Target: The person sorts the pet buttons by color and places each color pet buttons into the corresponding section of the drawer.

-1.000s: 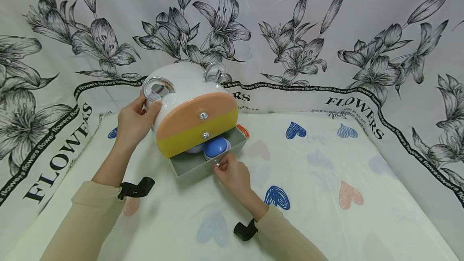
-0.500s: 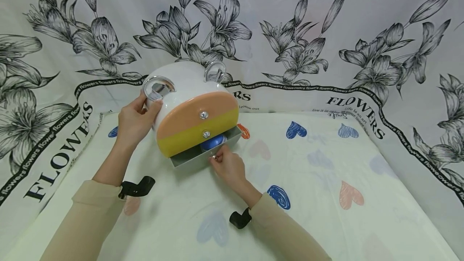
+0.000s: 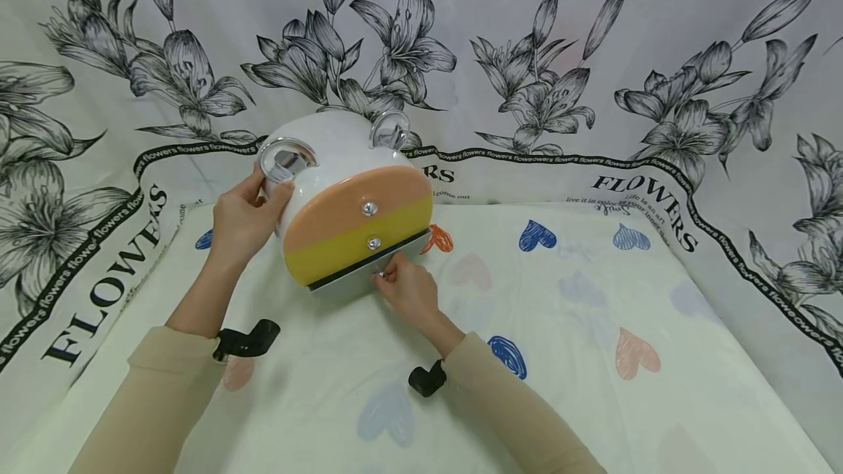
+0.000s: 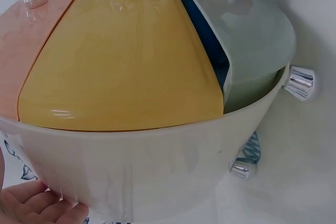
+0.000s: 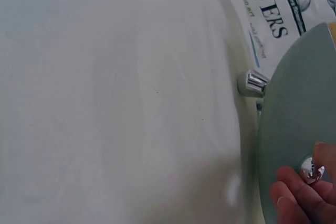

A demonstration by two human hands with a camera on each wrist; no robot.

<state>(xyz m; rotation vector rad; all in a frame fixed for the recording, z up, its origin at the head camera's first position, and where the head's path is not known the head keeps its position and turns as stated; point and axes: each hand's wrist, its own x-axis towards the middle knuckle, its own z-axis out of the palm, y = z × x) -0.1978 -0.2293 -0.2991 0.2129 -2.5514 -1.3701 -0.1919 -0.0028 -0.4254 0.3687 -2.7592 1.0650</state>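
A glossy white rounded drawer box (image 3: pixel 336 139) with two silver ear-like rings on top stands on the cloth. Its front has an orange drawer (image 3: pixel 329 212), a yellow drawer (image 3: pixel 329 254) and a grey-green bottom drawer (image 3: pixel 345 280), each with a silver knob. The bottom drawer sticks out slightly, leaving a narrow dark gap under the yellow one. My left hand (image 3: pixel 244 218) grips the box's left side, just below the silver ring (image 3: pixel 263 161). My right hand (image 3: pixel 410 292) pinches the bottom drawer's knob (image 5: pixel 308 167). The drawer's inside is hidden.
A pale cloth (image 3: pixel 560 401) printed with hearts covers the surface. Behind the box hangs a white curtain (image 3: pixel 527 130) with black flower drawings. Short silver feet (image 5: pixel 254 83) stick out under the box. Both wrists wear black mounts.
My right hand has pushed the bottom drawer inward, away from me, from well out to nearly closed. The blue round item inside has gone out of sight. My left hand stays put.
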